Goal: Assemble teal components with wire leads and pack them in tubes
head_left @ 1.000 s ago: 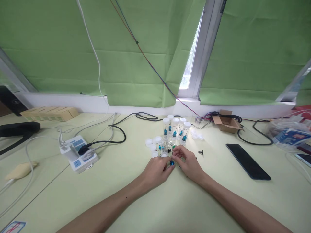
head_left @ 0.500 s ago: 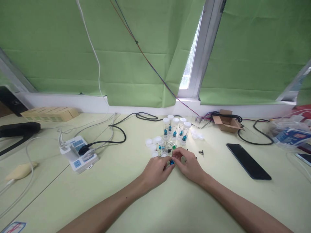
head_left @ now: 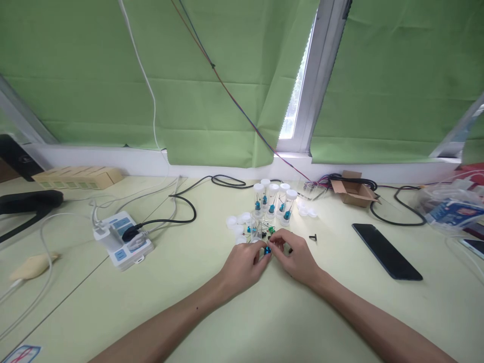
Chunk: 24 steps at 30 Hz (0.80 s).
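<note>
My left hand (head_left: 242, 262) pinches a small shiny blue part (head_left: 267, 250) between thumb and fingertips. Right beside it, my right hand (head_left: 297, 254) has its thumb and fingers pressed together; whatever lies between them is too small and hidden to name. Just beyond the fingers are a small green piece (head_left: 271, 230) and a clear tube (head_left: 256, 230) without a visible cap. Behind these, several white-capped clear tubes (head_left: 288, 209) stand upright with blue parts inside. White caps (head_left: 241, 219) lie to their left.
A small black T-shaped piece (head_left: 313, 237) lies right of my right hand, and a black phone (head_left: 386, 251) farther right. An open cardboard box (head_left: 353, 191) stands at the back. On the left is a white power strip (head_left: 126, 242) with cables.
My right hand has shifted slightly, with its fingers still at the blue part. The blue part has risen a little in view between the hands.
</note>
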Tool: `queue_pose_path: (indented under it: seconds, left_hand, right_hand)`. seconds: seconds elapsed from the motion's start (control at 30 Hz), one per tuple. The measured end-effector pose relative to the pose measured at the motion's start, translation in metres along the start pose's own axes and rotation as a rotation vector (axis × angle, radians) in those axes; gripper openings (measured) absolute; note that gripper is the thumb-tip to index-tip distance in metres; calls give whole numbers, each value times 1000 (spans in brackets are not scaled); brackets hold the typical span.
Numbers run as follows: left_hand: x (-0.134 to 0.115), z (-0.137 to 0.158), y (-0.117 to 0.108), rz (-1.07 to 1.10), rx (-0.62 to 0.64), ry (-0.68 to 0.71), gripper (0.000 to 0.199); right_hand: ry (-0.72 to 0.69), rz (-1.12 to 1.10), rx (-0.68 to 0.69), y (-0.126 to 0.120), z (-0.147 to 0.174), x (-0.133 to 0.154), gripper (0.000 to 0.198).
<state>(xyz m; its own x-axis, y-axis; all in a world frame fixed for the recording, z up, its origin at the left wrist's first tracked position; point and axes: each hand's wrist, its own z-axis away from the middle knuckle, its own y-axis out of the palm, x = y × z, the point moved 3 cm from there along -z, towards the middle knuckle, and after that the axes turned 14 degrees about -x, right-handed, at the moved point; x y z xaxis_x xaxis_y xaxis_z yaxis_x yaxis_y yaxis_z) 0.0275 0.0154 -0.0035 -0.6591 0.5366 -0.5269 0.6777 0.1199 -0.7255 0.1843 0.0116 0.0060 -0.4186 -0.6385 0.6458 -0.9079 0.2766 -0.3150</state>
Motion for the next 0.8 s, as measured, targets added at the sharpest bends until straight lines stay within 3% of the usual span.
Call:
queue_pose_path:
  seconds: [0.17,0.3,0.47,0.8]
  left_hand:
    - [0,1,0,3,-9,12,20]
    - [1,2,1,-25,7,16,19]
    - [1,0,1,-72,60,15,18]
    - [-1,-2,0,-87,73,19,22]
  right_hand:
    - [-52,10,-25,-2,0,3,8]
    - [-64,43,-138,-7,-2,1,16]
    - [18,125,-286,-16,-6,-6,24]
    - [72,254,-340,-25,-14,-24,21]
